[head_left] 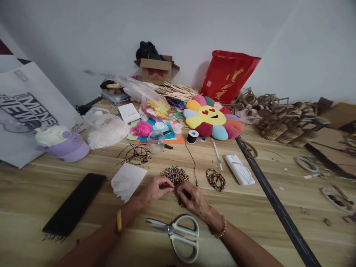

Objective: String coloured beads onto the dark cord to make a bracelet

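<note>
Loose multicoloured beads (pixel 174 174) lie in a heap just beyond my fingertips. My left hand (pixel 159 188) pinches at the near edge of the heap; whatever is between its fingers is too small to make out. Close beside it, my right hand (pixel 193 198) is closed around a beaded black cord, mostly hidden by the fingers. Some strung beads (pixel 181 203) show under that hand. The black cord (pixel 192 157) runs back from there to a spool (pixel 193 136). Below my hands lie scissors (pixel 170 229) with pale handles, blades slightly apart.
A coiled bead strand (pixel 216 180) and a white power bank (pixel 239 170) lie to the right. Leftward are torn white paper (pixel 128 180), a black phone-like slab (pixel 75 202) and tangled dark cord (pixel 136 154). Behind stand a clear jar (pixel 156 142) and a flower cushion (pixel 211 118).
</note>
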Demonstrator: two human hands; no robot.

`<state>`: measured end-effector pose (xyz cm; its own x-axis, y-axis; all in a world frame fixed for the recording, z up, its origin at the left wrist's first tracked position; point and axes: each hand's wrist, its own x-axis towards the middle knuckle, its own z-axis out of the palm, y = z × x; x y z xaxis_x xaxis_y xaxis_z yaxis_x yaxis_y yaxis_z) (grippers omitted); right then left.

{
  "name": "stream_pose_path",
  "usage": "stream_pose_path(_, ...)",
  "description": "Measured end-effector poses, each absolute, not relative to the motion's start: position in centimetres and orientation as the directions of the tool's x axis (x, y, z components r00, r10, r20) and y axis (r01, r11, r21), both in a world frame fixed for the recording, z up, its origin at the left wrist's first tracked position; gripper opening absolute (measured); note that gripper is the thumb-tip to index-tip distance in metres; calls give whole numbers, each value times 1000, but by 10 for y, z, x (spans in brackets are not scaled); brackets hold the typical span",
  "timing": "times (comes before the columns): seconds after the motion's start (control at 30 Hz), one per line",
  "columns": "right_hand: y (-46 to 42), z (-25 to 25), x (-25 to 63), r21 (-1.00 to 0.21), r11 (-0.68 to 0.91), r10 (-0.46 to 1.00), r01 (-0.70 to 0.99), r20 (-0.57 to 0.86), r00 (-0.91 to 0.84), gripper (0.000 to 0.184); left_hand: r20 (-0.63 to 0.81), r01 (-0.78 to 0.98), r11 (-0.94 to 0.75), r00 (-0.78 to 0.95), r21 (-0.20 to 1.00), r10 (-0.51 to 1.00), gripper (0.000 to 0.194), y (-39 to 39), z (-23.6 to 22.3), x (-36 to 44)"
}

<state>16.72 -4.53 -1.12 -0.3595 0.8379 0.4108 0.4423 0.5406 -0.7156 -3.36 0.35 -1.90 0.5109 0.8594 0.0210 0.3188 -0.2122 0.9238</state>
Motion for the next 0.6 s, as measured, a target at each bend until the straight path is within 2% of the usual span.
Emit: stream_pose_path(0.6, -46, -10, 168, -720, 541, 837, 434, 412, -360, 17, 0, 341, -200, 506, 918, 862, 8, 3, -14, -34)
